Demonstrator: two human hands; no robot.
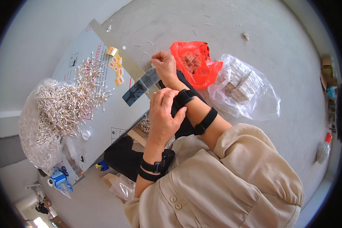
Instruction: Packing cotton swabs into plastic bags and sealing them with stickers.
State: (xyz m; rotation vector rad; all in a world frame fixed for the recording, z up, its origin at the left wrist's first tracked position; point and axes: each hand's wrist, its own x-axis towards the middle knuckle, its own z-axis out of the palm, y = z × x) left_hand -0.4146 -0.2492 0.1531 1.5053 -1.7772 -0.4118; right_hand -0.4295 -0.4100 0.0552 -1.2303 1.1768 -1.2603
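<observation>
In the head view, the left hand, loosely spread, seems to adjust the right wrist's black strap; the right hand curls, any grip unclear; reaching the cotton swabs at left calls for lifting the left hand away.

We wear a broad black wrist strap wrapped crosswise around our right wrist, its edge just beside our left hand's fingertips.

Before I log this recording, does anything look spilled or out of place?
Yes: thin white cotton swabs spill from a clear plastic bag across the grey printed tabletop, lying in crisscross disorder. A crumpled whitish scrap sits on the grey floor, like stray litter.
</observation>
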